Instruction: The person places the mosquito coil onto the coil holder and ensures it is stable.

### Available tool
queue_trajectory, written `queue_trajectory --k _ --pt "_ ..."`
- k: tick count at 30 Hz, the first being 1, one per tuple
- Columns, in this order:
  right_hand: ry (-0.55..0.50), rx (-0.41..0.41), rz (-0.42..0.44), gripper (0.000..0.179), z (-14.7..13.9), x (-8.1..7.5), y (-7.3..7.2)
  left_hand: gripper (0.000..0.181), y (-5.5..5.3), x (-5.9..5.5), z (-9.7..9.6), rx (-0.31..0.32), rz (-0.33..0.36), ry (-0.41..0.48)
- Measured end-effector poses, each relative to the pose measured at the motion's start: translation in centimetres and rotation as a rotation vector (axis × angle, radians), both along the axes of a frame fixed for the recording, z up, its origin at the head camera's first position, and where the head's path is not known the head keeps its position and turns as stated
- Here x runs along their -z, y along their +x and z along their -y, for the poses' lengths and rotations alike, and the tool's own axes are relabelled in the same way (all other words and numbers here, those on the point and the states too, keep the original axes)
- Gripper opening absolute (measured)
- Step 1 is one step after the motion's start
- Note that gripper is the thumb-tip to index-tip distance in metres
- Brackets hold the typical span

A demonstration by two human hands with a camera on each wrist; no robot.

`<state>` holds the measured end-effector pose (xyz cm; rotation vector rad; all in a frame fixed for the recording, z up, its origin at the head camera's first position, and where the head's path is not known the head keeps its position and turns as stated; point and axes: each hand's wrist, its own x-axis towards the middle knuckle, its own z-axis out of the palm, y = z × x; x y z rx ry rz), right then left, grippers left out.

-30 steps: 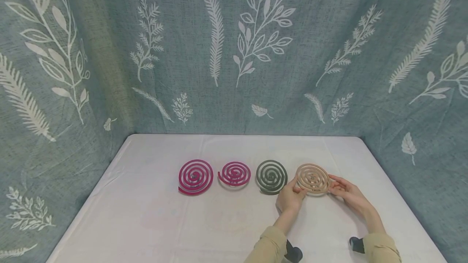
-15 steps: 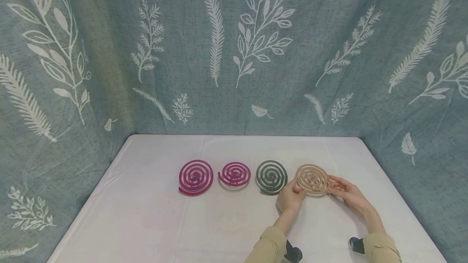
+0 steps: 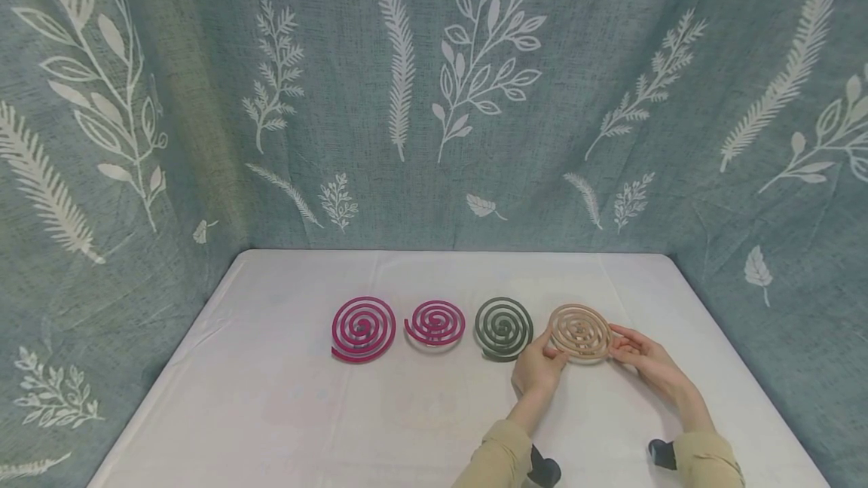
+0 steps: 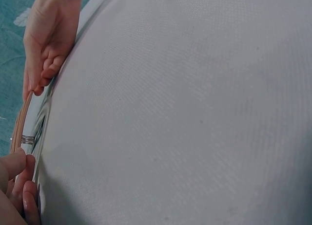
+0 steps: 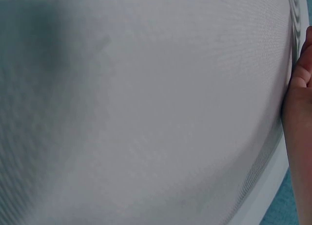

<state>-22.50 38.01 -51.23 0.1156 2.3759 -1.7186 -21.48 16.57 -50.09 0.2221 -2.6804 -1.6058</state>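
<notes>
In the head view, a tan mosquito coil (image 3: pixel 579 331) is at the right end of a row of spiral coils. My left hand (image 3: pixel 538 369) pinches its near left edge between thumb and fingers. The right hand (image 3: pixel 649 362) pinches the opposite rim. Seen edge-on in the left wrist view, the coil (image 4: pixel 21 122) spans the gap between both hands, with a small metal piece under it. A dark green coil (image 3: pixel 503 328) lies just left of my left hand. In the right wrist view, only part of the right hand (image 5: pixel 302 76) shows, and the coil is out of frame.
Further left are a smaller magenta coil (image 3: pixel 435 323) and a larger magenta coil (image 3: pixel 363 328). All are on a white-covered table (image 3: pixel 271 413). A blue-green leaf-patterned curtain (image 3: pixel 420 96) stands behind and at both sides.
</notes>
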Motion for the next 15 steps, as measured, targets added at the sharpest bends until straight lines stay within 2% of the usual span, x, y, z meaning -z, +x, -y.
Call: queue_trajectory --k 15 --pt "0.027 0.0 -0.008 0.069 0.01 0.03 -0.12 0.051 -0.06 0.06 0.0 0.001 -0.01 -0.005"
